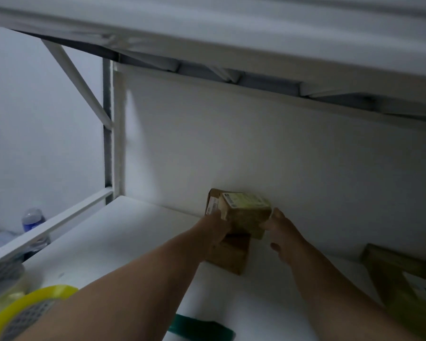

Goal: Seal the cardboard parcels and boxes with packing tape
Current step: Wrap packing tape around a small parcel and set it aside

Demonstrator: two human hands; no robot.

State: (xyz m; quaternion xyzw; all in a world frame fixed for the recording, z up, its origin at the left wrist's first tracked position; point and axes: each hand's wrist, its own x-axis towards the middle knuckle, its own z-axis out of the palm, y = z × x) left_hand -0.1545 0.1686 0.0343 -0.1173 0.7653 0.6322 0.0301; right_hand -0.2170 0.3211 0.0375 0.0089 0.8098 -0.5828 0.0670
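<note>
The small cardboard parcel [246,212] sits at the back of the white table [133,232], close against the white back panel [256,143], stacked on a larger brown box [231,257]; both hands hold it between them.

At the far left a water bottle [32,219] stands beyond the table's white frame rail [47,230]. In the lower left corner a roll of yellowish packing tape [17,308] lies at the table's near edge, partly covered by the left forearm. A dark green object [199,328], blurred and cut by the bottom edge, lies on the table between the two arms.

The left hand [215,228] grips the parcel's left side, its fingers curled round the near corner. The parcel's top bears a pale label. The right hand [282,232] holds the parcel's right side, thumb up against the edge and fingers bent toward the front face. At the far right another brown cardboard box [399,279] with a white label rests on the table, well apart from the hands.
</note>
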